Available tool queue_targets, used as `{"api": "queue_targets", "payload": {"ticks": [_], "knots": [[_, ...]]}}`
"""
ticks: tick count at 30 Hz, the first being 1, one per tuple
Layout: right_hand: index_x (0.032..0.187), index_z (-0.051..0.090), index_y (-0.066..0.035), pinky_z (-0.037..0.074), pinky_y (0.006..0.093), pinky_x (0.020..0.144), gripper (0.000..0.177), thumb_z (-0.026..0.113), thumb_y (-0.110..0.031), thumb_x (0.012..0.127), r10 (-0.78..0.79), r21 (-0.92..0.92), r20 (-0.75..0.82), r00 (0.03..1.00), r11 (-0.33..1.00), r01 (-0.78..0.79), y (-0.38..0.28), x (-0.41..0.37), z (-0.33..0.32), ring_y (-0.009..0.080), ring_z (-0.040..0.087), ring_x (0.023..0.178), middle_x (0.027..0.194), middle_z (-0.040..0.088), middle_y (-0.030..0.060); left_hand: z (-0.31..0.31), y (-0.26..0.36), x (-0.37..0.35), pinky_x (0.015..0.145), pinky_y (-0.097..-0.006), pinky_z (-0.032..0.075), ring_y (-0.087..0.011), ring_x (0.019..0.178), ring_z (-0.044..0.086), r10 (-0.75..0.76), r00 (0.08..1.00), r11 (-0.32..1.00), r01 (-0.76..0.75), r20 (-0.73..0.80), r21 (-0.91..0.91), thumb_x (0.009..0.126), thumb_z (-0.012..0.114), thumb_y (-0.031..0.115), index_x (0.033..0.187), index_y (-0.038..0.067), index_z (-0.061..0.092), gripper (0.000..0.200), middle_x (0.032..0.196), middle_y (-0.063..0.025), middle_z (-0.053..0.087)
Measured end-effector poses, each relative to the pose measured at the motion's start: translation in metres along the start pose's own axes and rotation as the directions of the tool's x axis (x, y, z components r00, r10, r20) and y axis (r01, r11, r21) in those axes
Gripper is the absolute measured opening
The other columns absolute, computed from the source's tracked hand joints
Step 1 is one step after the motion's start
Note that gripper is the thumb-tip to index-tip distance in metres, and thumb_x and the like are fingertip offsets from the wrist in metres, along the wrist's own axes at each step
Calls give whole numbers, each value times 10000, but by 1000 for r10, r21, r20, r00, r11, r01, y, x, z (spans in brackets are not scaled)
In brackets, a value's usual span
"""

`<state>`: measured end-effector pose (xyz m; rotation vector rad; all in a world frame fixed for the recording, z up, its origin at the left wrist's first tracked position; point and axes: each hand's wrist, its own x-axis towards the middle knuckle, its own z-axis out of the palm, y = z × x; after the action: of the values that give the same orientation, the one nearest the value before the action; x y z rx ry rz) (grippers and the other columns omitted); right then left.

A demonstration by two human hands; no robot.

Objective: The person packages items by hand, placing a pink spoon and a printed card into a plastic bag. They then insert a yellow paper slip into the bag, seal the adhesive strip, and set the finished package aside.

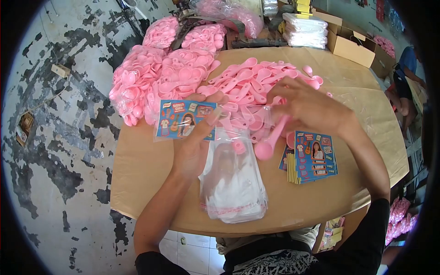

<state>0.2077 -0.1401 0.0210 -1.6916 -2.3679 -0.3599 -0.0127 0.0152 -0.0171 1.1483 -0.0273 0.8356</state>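
My left hand (pixel 195 146) is closed on a clear plastic bag (pixel 254 130) with a blue printed card (pixel 183 117) inside it. The bag stretches to the right, over the edge of the spoon heap. Beside its right end, my right hand (pixel 311 105) has its fingers curled around the handle end of a pink spoon (pixel 270 143), whose bowl hangs down toward me. The fingertips are partly hidden and slightly blurred. Below the hands lies a stack of clear bags (pixel 236 183). A stack of blue cards (pixel 316 158) sits to the right, under my right forearm.
Loose pink spoons (pixel 247 82) lie heaped mid-table, with bulging bags of spoons (pixel 146 82) at the back left. Wrapped clear packs (pixel 305 30) and an open cardboard box (pixel 350 46) stand at the back right of the brown-covered table (pixel 151 183). Another person (pixel 405 75) sits at far right.
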Motion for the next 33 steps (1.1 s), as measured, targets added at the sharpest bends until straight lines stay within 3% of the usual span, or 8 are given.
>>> {"api": "queue_targets", "payload": {"ticks": [4, 5, 8, 11, 17, 19, 21, 33], "knots": [[938, 542, -52, 468, 404, 723, 232, 686, -48, 757, 376, 260, 353, 857, 840, -476, 3, 2, -41, 254, 599, 896, 904, 607, 107, -6, 0, 2, 1030, -460, 405, -324, 1256, 484, 1, 998, 996, 5, -65, 91, 917, 585, 158, 1285, 67, 443, 405, 1334, -143, 516], [930, 465, -41, 445, 378, 613, 248, 667, -52, 788, 248, 323, 127, 960, 905, -277, 17, -12, -26, 225, 601, 704, 746, 583, 92, -7, 1, 3, 1019, -435, 418, -299, 1240, 498, -4, 996, 999, 7, -87, 44, 909, 588, 126, 1276, 67, 447, 397, 1316, -149, 526], [948, 423, -51, 429, 353, 583, 267, 655, -67, 817, 467, 500, 394, 791, 613, -611, -2, -2, -59, 194, 562, 618, 663, 559, 77, -10, 6, 7, 999, -385, 441, -248, 1212, 523, -5, 992, 998, -4, -128, -64, 897, 591, 63, 1262, 66, 455, 390, 1289, -157, 538], [958, 404, -58, 425, 340, 554, 263, 639, -66, 840, 261, 516, 88, 961, 814, -269, 1, -5, -39, 176, 552, 578, 647, 564, 74, -7, 9, 6, 1016, -385, 430, -244, 1229, 507, -1, 998, 995, -4, -58, -97, 906, 586, 68, 1280, 68, 445, 399, 1315, -140, 519], [1012, 418, -45, 384, 271, 553, 218, 588, -98, 887, 258, 599, -39, 965, 779, -184, -30, 7, -20, 122, 503, 617, 689, 521, 39, 6, -5, -10, 1085, -451, 387, -309, 1357, 354, -90, 986, 995, 81, 143, 66, 947, 550, 298, 1406, 93, 293, 565, 1488, -176, 303], [1064, 422, -11, 385, 256, 560, 292, 517, -268, 964, 339, 766, 109, 934, 571, -296, -46, 11, -25, 94, 473, 674, 781, 524, 34, 13, -9, -16, 1102, -458, 368, -304, 1362, 345, -126, 987, 991, 120, 98, 60, 939, 549, 340, 1414, 115, 281, 590, 1490, -180, 297], [1065, 445, -11, 432, 313, 613, 335, 489, -331, 976, 344, 837, -3, 939, 515, -186, -56, 11, -17, 175, 556, 688, 792, 576, 79, 19, -10, -16, 1107, -459, 365, -296, 1357, 352, -135, 987, 990, 138, 89, -20, 933, 550, 359, 1422, 132, 264, 611, 1493, -174, 290], [829, 514, -2, 394, 191, 538, 79, 576, 46, 838, 462, 700, -186, 867, 682, -213, -52, -3, -76, 55, 521, 641, 787, 489, 11, 26, -11, -21, 1120, -417, 297, -266, 1363, 330, -216, 974, 951, 224, 63, -212, 888, 614, 423, 1446, 88, 202, 771, 1449, -127, 342]]}}
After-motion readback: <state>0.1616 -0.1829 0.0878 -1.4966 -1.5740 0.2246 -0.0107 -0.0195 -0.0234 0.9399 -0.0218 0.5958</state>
